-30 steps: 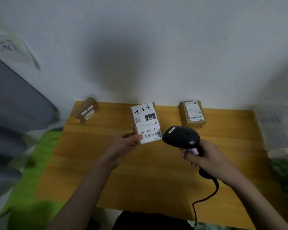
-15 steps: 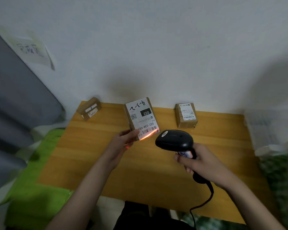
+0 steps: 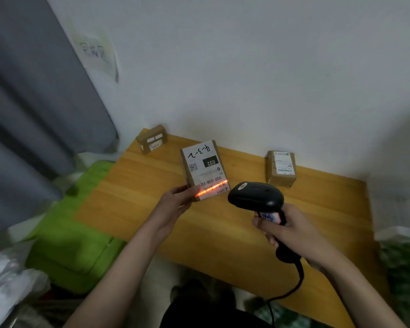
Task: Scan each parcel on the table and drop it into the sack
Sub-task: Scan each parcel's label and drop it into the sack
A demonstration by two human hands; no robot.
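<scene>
3 parcels — 1 parcel (image 3: 204, 169) gripped by left hand (image 3: 175, 202); right hand (image 3: 291, 230) grips 1 scanner (image 3: 256, 197).

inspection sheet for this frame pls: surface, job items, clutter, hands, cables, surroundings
Surface: wooden table, against the wall.
Job's things: held parcel, red scan line across its barcode; corner parcel and right parcel on the table; sack not identifiable.
Clutter: nothing seen.
Hands: left hand holds the held parcel's lower edge; right hand grips the scanner.
Cables: scanner cable hangs off the near edge.
Surroundings: grey curtain, green item, wall note.
</scene>
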